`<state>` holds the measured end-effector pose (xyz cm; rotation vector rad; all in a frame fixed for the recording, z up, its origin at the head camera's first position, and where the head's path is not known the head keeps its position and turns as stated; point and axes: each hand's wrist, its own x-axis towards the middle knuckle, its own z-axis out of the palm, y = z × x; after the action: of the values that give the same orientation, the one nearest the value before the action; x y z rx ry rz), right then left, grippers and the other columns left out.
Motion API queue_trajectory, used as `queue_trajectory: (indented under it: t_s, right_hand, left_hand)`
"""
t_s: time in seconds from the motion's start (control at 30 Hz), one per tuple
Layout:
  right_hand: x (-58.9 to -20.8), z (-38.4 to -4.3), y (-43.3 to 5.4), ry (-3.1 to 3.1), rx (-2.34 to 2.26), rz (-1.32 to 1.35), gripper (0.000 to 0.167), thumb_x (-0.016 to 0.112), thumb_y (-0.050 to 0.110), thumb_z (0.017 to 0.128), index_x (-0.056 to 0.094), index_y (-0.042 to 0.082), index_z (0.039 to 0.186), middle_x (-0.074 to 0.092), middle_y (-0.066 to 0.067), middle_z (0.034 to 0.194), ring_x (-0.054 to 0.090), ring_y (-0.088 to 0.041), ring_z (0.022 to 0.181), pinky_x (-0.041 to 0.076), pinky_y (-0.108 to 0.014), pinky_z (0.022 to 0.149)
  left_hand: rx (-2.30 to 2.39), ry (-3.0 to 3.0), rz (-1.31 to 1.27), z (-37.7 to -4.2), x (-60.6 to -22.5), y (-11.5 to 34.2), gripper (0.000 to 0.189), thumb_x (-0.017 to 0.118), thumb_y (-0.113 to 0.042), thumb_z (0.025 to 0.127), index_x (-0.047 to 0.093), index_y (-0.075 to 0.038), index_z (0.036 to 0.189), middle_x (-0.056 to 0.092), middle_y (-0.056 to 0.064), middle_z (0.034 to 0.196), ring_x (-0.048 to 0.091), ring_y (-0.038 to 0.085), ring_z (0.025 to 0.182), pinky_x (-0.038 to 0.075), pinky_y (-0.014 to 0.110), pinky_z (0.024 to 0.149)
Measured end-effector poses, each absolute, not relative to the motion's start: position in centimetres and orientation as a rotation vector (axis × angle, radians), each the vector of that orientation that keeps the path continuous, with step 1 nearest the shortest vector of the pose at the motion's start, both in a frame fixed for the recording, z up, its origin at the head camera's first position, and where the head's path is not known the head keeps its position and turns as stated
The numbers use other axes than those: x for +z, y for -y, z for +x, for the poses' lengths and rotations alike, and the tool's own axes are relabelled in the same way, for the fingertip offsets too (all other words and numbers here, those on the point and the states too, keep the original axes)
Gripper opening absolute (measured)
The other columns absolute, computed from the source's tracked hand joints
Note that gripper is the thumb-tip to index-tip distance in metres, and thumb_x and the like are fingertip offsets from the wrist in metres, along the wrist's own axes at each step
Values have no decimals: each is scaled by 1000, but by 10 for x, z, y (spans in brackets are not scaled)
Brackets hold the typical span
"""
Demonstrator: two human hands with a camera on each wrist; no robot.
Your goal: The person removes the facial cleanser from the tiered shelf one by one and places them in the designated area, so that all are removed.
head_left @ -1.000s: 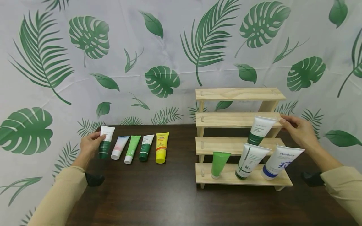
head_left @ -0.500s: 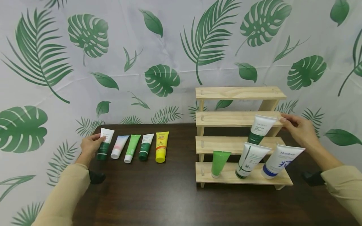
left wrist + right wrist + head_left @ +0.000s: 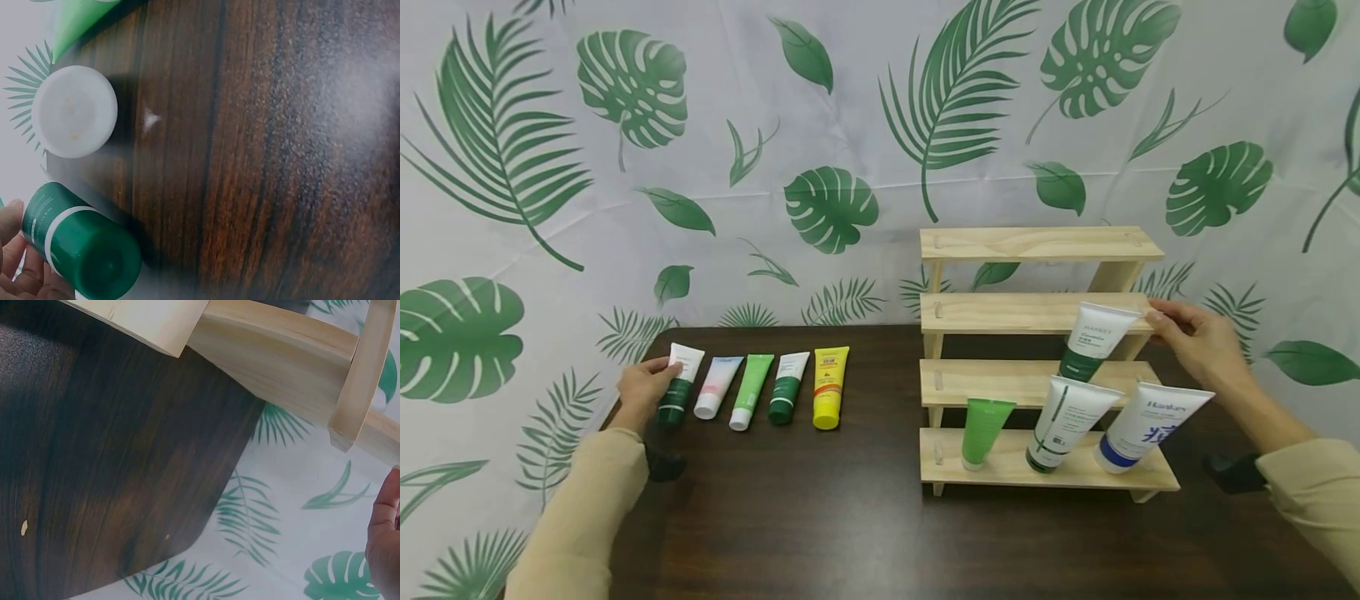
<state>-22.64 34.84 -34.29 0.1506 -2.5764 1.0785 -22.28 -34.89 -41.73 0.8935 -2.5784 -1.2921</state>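
Note:
My left hand [image 3: 643,387] grips a white-and-green squeeze tube [image 3: 681,383] at the left end of a row of tubes, its green cap pointing toward me. In the left wrist view, curled fingers [image 3: 14,250] hold the side of this tube [image 3: 87,250]. My right hand [image 3: 1202,337] is at the right end of a wooden display rack [image 3: 1037,243], thumb and fingers at the end of the second board from the top. Beside those fingertips, a larger white-and-green tube [image 3: 1095,333] stands cap-down on a lower board.
Right of the held tube lie a pink-and-white tube [image 3: 718,387], a light green tube [image 3: 752,392], another white-and-green tube [image 3: 788,387] and a yellow tube [image 3: 830,387]. The lowest board holds a green tube [image 3: 985,433] and two white tubes. A leaf-print cloth hangs behind the table [image 3: 790,517].
My left hand has lowered the white-and-green tube slightly. My right hand stays at the rack, and the tubes standing there have not moved.

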Motion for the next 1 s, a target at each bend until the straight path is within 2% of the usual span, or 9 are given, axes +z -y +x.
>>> queue_trajectory:
  t_s: [0.17,0.37,0.53,0.7,0.77,0.8,0.9,0.93,1.0]
  right_hand:
    - [-342,-226,-348,2605,1053,131,48,47,25,99,47,-11,130,54,6,102,48,21,70,43,-2,60]
    - [-343,-227,-348,2627,1032,120,48,45,25,100,46,-11,131,55,-23,113,47,22,68,43,-2,60]
    - [-344,-228,-349,2633,1034,114,49,45,26,100,45,-11,131,54,-24,115,47,22,70,45,-3,61]
    - [-344,-228,-350,2625,1044,108,50,47,28,99,46,-11,131,56,-11,110,47,22,71,45,-3,62]
    - [-344,-227,-350,2621,1049,112,50,47,27,99,46,-11,131,56,-13,111,47,22,72,45,-3,62]
    - [-344,-227,-350,2617,1055,114,49,47,27,99,46,-11,131,57,-7,108,48,22,72,46,-3,62]
    - [-344,-227,-350,2621,1056,118,49,47,26,99,45,-12,131,56,-11,110,47,22,72,45,-3,62]
    - [-344,-227,-350,2621,1063,123,49,46,25,99,45,-12,131,55,-17,113,47,22,71,45,-3,62]
    - [-345,-227,-349,2625,1059,116,50,46,26,99,45,-12,131,56,-13,111,46,23,71,45,-3,62]
  left_hand:
    - [-1205,2606,892,-224,-422,351,46,55,-24,93,52,5,128,50,28,130,49,34,106,40,35,72]
    - [-1171,2608,886,-225,-428,353,46,56,-27,92,54,4,127,50,27,131,46,40,115,35,49,93]
    - [-1176,2601,893,-228,-432,355,48,55,-29,92,54,4,127,48,27,132,43,43,118,32,52,97]
    - [-1178,2596,908,-230,-433,355,49,55,-30,92,53,5,127,47,28,133,42,44,120,32,52,97]
    - [-1174,2596,913,-230,-433,355,49,55,-30,92,54,5,126,47,28,132,43,44,119,33,52,96]
    - [-1171,2597,913,-230,-433,355,49,55,-30,92,54,5,126,47,28,132,43,43,118,33,52,96]
    - [-1163,2596,920,-230,-434,356,48,55,-30,92,54,5,126,48,28,132,45,43,117,34,51,94]
    - [-1156,2596,920,-230,-434,356,48,55,-30,92,54,5,125,48,28,132,45,42,116,35,50,94]
    - [-1147,2594,914,-229,-435,357,47,55,-29,92,55,6,125,49,28,131,46,42,115,35,50,94]
